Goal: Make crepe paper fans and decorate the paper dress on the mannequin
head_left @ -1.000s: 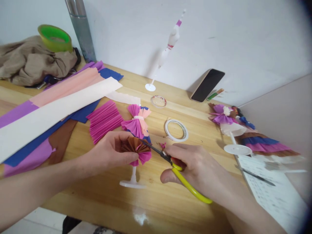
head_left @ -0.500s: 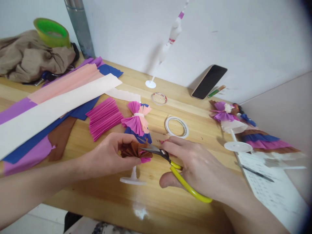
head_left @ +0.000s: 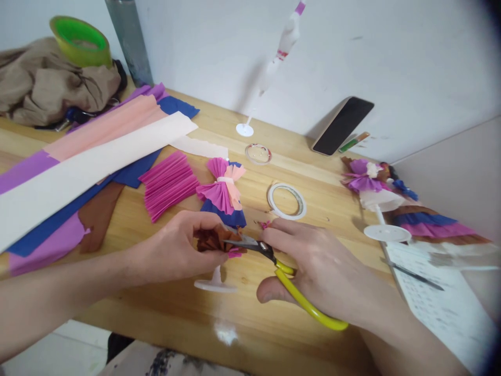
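Observation:
My left hand [head_left: 176, 243] is closed on a pleated piece of brown crepe paper [head_left: 211, 239]. In my right hand [head_left: 309, 256] are scissors [head_left: 291, 284] with yellow handles, their blades meeting the brown paper. A small pink scrap shows by my right fingertips. Just behind the hands, a paper dress [head_left: 223, 190] in pink, peach and blue has a white band at its waist. A white stand [head_left: 215, 282] with a round base is below the brown paper; its top is hidden. Folded pink crepe paper [head_left: 168, 185] lies left of the dress.
Crepe paper strips [head_left: 97, 154] in several colours cover the left side. A tape roll [head_left: 286, 201], a clear ring-shaped dish [head_left: 258, 154] and a doll-like figure on a stand [head_left: 245, 129] are behind. A phone [head_left: 344, 125] leans on the wall; paper dresses [head_left: 364, 175] and a notebook [head_left: 430, 297] are right.
The brown paper looks more crumpled and its pleats have turned in my left hand. The scissors stay against it. The whole view has shifted slightly.

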`<state>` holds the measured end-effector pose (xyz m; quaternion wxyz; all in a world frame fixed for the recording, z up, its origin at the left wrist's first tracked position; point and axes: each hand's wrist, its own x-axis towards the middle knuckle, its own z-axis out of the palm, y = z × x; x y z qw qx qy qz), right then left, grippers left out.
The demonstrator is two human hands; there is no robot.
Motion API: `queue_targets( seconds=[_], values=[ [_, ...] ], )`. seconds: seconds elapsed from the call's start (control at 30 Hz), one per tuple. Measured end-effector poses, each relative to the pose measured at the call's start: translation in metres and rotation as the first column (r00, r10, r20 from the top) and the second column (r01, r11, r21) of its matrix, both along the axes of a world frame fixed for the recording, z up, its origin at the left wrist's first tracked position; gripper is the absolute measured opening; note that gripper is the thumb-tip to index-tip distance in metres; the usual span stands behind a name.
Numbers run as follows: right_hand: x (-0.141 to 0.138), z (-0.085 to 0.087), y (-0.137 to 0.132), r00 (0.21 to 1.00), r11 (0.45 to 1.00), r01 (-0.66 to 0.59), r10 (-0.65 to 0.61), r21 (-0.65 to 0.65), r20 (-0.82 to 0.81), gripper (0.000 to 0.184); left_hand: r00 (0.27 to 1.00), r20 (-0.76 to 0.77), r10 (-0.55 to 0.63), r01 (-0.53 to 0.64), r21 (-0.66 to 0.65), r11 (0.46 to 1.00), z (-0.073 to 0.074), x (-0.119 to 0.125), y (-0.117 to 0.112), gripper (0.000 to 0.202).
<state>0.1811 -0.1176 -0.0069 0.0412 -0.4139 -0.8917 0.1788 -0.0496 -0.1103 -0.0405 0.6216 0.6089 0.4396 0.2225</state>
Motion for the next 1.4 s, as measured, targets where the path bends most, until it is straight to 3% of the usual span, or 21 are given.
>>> queue_targets(
  seconds=[0.4, 0.87, 1.2, 1.4],
  values=[
    [-0.0007, -0.0014, -0.0006, 1.0, 1.0, 0.025, -0.025, 0.0, -0.009, 0.05, 0.979, 0.162, 0.123, -0.097, -0.16, 0.982, 0.004, 0.0048, 0.0047, 0.014],
    [-0.0008, -0.0016, 0.0007, 0.997, 1.0, -0.003, 0.004, 0.01, -0.071, 0.047, 0.997, 0.072, 0.023, -0.023, -0.003, 1.0, 0.0048, 0.0016, 0.0031, 0.016],
    [0.0016, -0.0009, 0.001, 0.997, 1.0, -0.005, 0.005, 0.003, -0.073, 0.052, 0.994, 0.105, -0.004, 0.007, -0.026, 1.0, 0.0032, 0.0015, 0.0023, 0.02],
    [0.0017, 0.0016, -0.0003, 1.0, 1.0, -0.002, 0.002, 0.001, -0.007, 0.055, 0.997, 0.08, 0.008, -0.008, 0.01, 1.0, 0.0037, 0.0008, 0.0025, 0.011]
  ],
)
